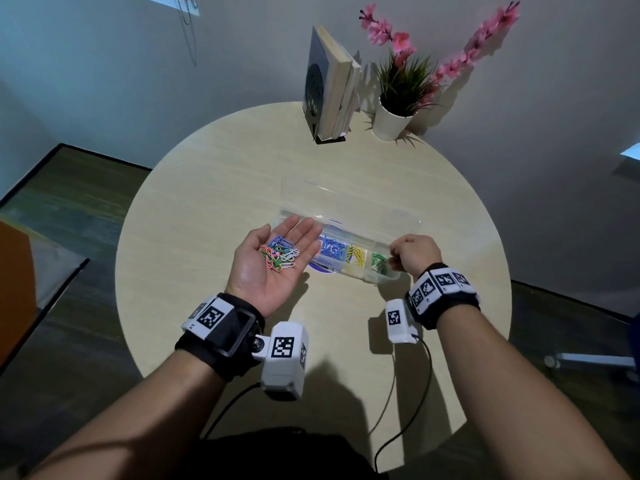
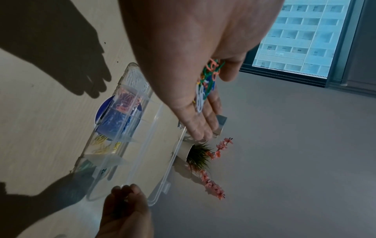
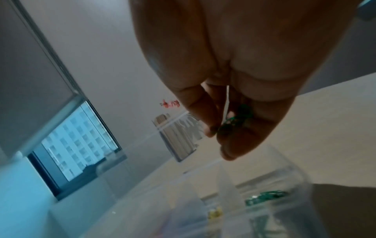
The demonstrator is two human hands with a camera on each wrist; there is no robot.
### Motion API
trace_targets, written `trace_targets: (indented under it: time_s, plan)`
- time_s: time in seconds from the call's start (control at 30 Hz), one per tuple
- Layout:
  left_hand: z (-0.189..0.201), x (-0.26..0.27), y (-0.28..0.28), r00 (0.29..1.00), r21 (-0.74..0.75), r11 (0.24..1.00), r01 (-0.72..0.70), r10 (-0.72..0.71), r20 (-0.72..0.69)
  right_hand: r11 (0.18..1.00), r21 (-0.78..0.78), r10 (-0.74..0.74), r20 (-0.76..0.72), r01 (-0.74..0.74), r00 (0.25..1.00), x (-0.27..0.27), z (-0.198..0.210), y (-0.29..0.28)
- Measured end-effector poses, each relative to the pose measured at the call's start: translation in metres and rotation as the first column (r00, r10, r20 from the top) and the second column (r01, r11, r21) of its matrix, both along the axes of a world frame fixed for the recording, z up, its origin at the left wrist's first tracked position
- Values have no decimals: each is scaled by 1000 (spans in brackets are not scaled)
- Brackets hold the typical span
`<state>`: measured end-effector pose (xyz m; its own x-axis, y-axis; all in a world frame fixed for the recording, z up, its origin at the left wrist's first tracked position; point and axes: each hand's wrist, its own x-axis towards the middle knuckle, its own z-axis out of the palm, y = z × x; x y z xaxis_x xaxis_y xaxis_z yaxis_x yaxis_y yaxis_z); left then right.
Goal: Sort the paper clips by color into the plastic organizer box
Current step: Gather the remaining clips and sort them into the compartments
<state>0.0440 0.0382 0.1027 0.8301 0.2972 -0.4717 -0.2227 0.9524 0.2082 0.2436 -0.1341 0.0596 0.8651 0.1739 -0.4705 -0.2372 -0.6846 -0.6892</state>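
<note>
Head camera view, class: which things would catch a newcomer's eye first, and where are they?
The left hand, palm up at the middle of the round table, carries a bright heap of mixed paper clips. Just beyond it lies the clear organizer box, lid open, with blue, yellow and green clips sorted; the right hand pinches a green clip over its right end. Pink flowers stand at the far edge.

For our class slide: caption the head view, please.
Left hand cups mixed paper clips; right hand drops a green one into the organizer box.
</note>
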Motion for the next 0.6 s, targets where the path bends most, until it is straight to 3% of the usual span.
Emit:
trace_targets:
  time_s: [0.13,0.3,0.4,0.5,0.6]
  plan:
    - [-2,-1,2,1000,9,1000,-4,4,6,969,-200,148,2,-144,989,21,-17,1]
    - [-1,-4,2,1000,-1,1000,-5,5,23,990,-129,73,116,-58,991,10,5,3]
    - [2,-5,-1,999,0,999,34,-34,24,996,15,80,175,-83,981,-13,31,5]
    - [6,-7,-4,997,7,997,79,-79,19,963,175,166,221,-207,961,-53,67,15]
    - [13,-9,-8,994,28,994,108,-108,7,894,196,328,326,-403,887,-96,98,31]
